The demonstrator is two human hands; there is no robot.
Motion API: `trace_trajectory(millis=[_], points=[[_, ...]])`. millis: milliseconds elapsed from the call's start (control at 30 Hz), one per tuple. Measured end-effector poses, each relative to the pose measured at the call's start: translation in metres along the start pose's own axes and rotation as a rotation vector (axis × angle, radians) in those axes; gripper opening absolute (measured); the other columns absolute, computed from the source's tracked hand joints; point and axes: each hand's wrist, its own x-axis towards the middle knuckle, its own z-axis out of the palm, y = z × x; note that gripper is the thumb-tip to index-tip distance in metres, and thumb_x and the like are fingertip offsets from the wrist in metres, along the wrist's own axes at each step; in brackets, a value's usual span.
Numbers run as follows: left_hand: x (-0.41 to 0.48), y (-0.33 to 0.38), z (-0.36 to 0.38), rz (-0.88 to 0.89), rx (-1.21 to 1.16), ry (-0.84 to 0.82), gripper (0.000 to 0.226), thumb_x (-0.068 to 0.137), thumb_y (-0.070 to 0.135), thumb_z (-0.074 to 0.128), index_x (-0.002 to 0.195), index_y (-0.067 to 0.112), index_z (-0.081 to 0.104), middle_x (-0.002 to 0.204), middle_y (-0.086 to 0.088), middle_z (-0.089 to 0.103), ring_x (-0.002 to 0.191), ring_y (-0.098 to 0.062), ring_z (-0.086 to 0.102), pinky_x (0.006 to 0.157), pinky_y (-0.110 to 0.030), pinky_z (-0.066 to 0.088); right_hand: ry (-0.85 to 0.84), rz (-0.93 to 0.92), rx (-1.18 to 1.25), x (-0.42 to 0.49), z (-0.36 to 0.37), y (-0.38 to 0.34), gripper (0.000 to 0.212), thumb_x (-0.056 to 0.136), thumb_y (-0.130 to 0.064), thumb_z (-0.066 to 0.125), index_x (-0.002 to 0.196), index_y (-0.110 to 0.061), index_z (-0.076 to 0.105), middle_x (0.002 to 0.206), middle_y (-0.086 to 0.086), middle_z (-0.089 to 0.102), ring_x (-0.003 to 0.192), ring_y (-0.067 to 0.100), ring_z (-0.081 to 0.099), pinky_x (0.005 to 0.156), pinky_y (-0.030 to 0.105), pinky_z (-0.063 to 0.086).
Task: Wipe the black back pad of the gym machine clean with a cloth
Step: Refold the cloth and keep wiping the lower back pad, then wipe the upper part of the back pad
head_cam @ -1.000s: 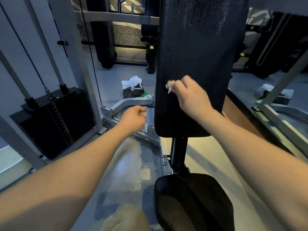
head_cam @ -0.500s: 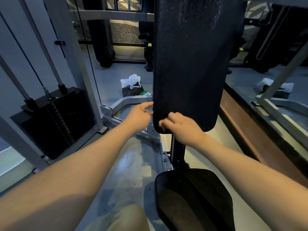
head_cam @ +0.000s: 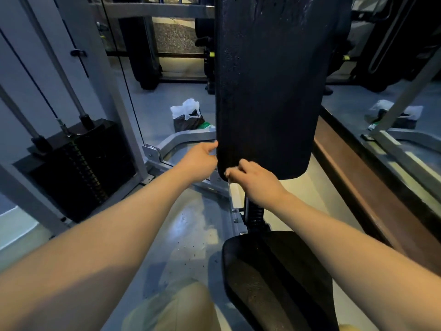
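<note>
The black back pad (head_cam: pixel 269 87) stands upright in the middle of the head view, its upper part speckled with wet marks. My right hand (head_cam: pixel 256 181) is at the pad's bottom left corner, fingers closed on a small whitish cloth (head_cam: pixel 227 174) of which only a scrap shows at the fingertips. My left hand (head_cam: pixel 202 157) touches the pad's left edge just above that corner, fingers curled against it with nothing visible in them.
The black seat pad (head_cam: pixel 274 280) lies below, on a ribbed post (head_cam: pixel 253 211). A weight stack (head_cam: pixel 78 166) with cables stands at left. A plastic bag (head_cam: pixel 187 114) sits on the floor behind. Grey frame bars (head_cam: pixel 186 139) run low. A wooden ledge (head_cam: pixel 358 177) runs along the right.
My right hand slid down the pad from its middle to the bottom left corner. My left hand rose and reached forward to the pad's left edge.
</note>
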Motion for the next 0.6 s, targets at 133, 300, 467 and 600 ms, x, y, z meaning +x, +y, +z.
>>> trace_trajectory(millis=[133, 300, 467, 600], points=[[-0.01, 0.002, 0.001, -0.136, -0.022, 0.03, 0.016, 0.097, 0.022, 0.05, 0.091, 0.015, 0.062, 0.084, -0.007, 0.06, 0.075, -0.021, 0.056, 0.082, -0.045, 0.058, 0.066, 0.159, 0.338, 0.007, -0.023, -0.001, 0.022, 0.104, -0.028, 0.057, 0.124, -0.022, 0.064, 0.101, 0.003, 0.05, 0.082, 0.023, 0.057, 0.074, 0.041, 0.052], [-0.022, 0.015, -0.001, -0.062, -0.472, -0.058, 0.034, 0.097, 0.04, 0.064, 0.118, 0.013, 0.066, 0.109, -0.008, 0.074, 0.102, -0.02, 0.072, 0.087, -0.037, 0.061, 0.094, 0.367, 0.743, 0.027, -0.07, -0.009, 0.023, 0.104, -0.027, 0.059, 0.126, -0.03, 0.064, 0.105, -0.011, 0.07, 0.1, 0.004, 0.066, 0.09, 0.022, 0.052], [-0.023, 0.013, -0.003, 0.048, -0.508, 0.047, 0.017, 0.093, 0.007, 0.071, 0.11, 0.01, 0.069, 0.101, -0.016, 0.076, 0.101, -0.033, 0.072, 0.093, -0.044, 0.059, 0.132, 0.458, 0.995, 0.033, -0.083, -0.015, 0.011, 0.101, -0.023, 0.065, 0.109, -0.017, 0.07, 0.091, -0.002, 0.077, 0.082, 0.007, 0.072, 0.075, 0.027, 0.06], [-0.023, 0.005, -0.01, 0.026, -0.557, 0.074, 0.013, 0.098, 0.003, 0.062, 0.094, 0.011, 0.072, 0.092, -0.012, 0.074, 0.091, -0.028, 0.068, 0.085, -0.035, 0.06, 0.192, 0.597, 1.005, 0.034, -0.082, -0.007, 0.008, 0.101, -0.022, 0.064, 0.101, -0.019, 0.072, 0.081, -0.003, 0.073, 0.068, 0.005, 0.064, 0.066, 0.026, 0.057]])
